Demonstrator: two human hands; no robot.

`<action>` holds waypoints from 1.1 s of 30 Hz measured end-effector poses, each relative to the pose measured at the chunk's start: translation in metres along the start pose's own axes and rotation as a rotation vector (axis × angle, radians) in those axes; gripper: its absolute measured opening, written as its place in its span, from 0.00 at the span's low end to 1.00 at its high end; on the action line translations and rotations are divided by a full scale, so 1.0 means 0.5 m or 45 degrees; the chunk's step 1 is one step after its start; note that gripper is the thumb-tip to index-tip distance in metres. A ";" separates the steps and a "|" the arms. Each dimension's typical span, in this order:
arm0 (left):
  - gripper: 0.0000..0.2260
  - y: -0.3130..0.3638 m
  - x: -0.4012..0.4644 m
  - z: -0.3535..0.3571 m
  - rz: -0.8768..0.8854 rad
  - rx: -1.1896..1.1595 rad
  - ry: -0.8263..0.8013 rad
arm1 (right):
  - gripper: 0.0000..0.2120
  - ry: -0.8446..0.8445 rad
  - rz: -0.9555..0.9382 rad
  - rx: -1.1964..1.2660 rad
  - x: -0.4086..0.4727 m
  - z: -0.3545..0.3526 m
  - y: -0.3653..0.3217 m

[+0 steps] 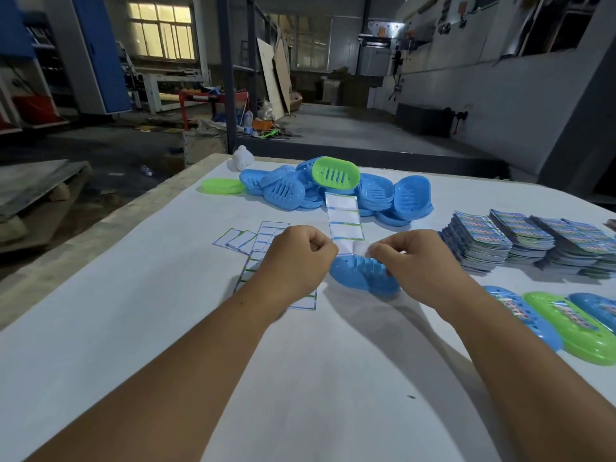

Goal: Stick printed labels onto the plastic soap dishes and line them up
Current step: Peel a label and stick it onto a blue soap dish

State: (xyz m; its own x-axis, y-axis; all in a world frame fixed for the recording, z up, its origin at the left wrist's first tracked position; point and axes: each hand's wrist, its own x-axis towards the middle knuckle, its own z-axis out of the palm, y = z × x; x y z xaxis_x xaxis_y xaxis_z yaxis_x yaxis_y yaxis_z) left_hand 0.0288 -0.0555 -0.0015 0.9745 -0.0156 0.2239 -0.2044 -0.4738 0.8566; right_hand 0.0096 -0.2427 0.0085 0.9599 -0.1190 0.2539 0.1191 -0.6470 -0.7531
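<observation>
Early stage. Left hand (pixel 297 261) and right hand (pixel 413 261) both pinch the white label strip (pixel 344 219) over a blue oval plastic soap dish (pixel 358 275). Three labelled dishes (pixel 566 321) line up right of it; unlabelled pile (pixel 333 190) behind.

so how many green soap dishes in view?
3. One green dish sits on top of the blue pile at the back, one lies flat left of that pile, one is in the labelled row at right. More may be buried in the pile.
</observation>
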 end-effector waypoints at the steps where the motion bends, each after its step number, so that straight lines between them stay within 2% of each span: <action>1: 0.05 -0.001 0.001 0.001 0.009 0.064 0.014 | 0.16 -0.010 0.013 -0.020 0.002 -0.001 0.003; 11: 0.10 -0.006 0.010 -0.013 0.060 0.600 0.077 | 0.12 0.089 -0.011 -0.483 -0.006 -0.011 0.006; 16: 0.11 -0.005 0.004 -0.001 0.073 0.667 -0.043 | 0.10 0.111 -0.035 -0.691 -0.007 -0.005 0.005; 22: 0.13 -0.005 -0.004 0.004 0.157 0.713 -0.021 | 0.09 0.177 -0.102 -0.793 -0.001 -0.002 0.012; 24: 0.13 -0.002 -0.002 0.002 0.115 0.555 -0.043 | 0.09 0.197 -0.109 -0.756 0.000 -0.001 0.013; 26: 0.12 0.003 0.007 -0.003 0.006 0.271 -0.030 | 0.11 0.186 -0.127 -0.644 0.000 -0.002 0.011; 30: 0.10 0.008 0.024 -0.003 -0.183 -0.275 0.060 | 0.11 0.015 -0.176 -0.260 -0.006 0.009 -0.005; 33: 0.08 0.012 0.022 0.007 -0.274 -0.640 0.043 | 0.11 -0.033 -0.182 -0.089 -0.011 0.023 -0.012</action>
State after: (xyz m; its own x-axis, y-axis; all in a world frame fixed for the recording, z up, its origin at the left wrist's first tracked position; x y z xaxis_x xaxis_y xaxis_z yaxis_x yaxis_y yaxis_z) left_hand 0.0386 -0.0615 0.0044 0.9974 0.0672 0.0267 -0.0278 0.0161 0.9995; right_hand 0.0064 -0.2297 0.0048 0.9408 -0.0033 0.3389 0.2376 -0.7068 -0.6663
